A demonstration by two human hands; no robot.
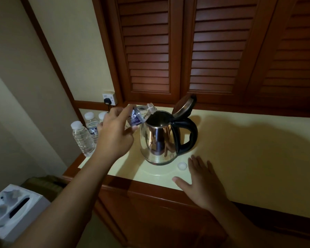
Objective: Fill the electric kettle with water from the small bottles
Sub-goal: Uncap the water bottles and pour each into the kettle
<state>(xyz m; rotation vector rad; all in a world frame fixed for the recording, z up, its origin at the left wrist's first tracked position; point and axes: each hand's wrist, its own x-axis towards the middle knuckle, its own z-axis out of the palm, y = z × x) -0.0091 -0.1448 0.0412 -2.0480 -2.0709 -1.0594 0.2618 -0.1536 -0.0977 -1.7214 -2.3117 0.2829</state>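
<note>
A steel electric kettle (157,138) with a black handle stands on the cream counter (249,149), its lid (184,105) tipped up and open. My left hand (115,133) grips a small clear bottle (141,113), tilted with its neck over the kettle's mouth. Flat on the counter in front of the kettle, my right hand (202,181) rests with straight fingers. A white bottle cap (182,165) lies just left of its fingertips. Three capped small bottles (83,138) stand at the counter's left end, partly hidden by my left hand.
Dark louvred wooden doors (213,51) rise behind the counter. A wall socket with a black plug (109,100) sits at the back left. A white tissue box (13,210) stands low at the left, off the counter. The counter has a wooden front edge (150,192).
</note>
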